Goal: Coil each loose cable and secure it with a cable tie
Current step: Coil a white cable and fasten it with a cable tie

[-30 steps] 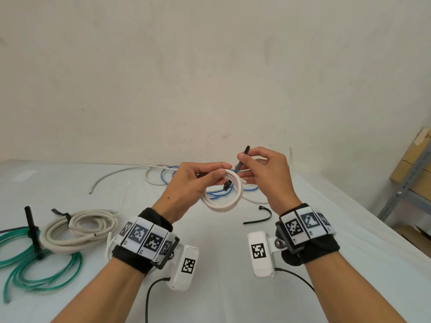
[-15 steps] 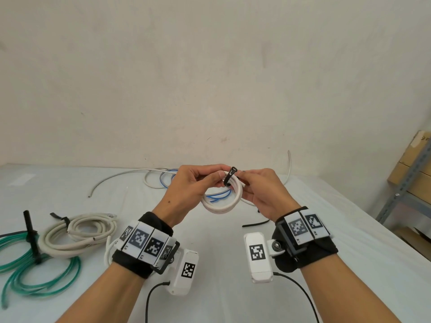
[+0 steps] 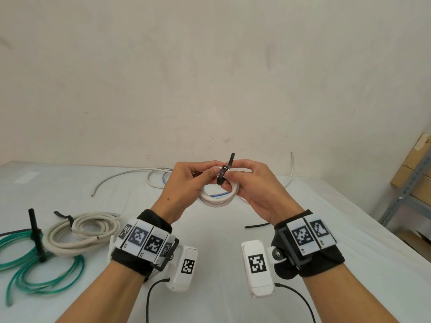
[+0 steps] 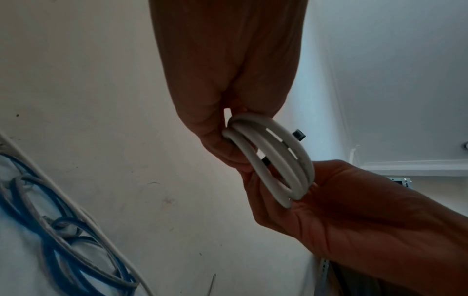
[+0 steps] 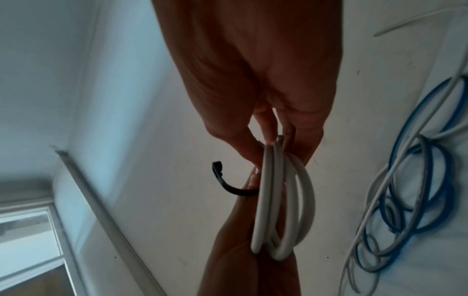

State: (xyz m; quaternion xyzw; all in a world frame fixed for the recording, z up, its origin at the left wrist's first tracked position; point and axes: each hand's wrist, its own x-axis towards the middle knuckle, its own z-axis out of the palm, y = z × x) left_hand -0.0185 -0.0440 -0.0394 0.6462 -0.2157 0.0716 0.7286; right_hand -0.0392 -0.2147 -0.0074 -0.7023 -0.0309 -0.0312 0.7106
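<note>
A small coil of smooth white cable (image 3: 219, 198), round in section and wound in about three loops, is held in the air above the table (image 3: 326, 229) between two hands. The left hand (image 3: 186, 183) has its fingers curled around the coil's top, and the right hand (image 3: 254, 185) pinches the same spot. A thin, flat black cable tie (image 3: 225, 172) is wrapped over the coil there, its tail now pointing straight up (half a second earlier only a short stub showed).

The table is covered in matte white cloth, set against a plain, scuffed cream wall (image 3: 210, 78). At the left lie a thick beige coiled cable (image 3: 81, 231) and a glossy green coiled cable (image 3: 35, 264), each bound with a black tie. Loose blue and white cables (image 3: 161, 177) sprawl behind the hands, and a spare black tie (image 3: 256, 226) lies near the right wrist. Metal shelving with cardboard boxes (image 3: 417, 173) stands at the right.
</note>
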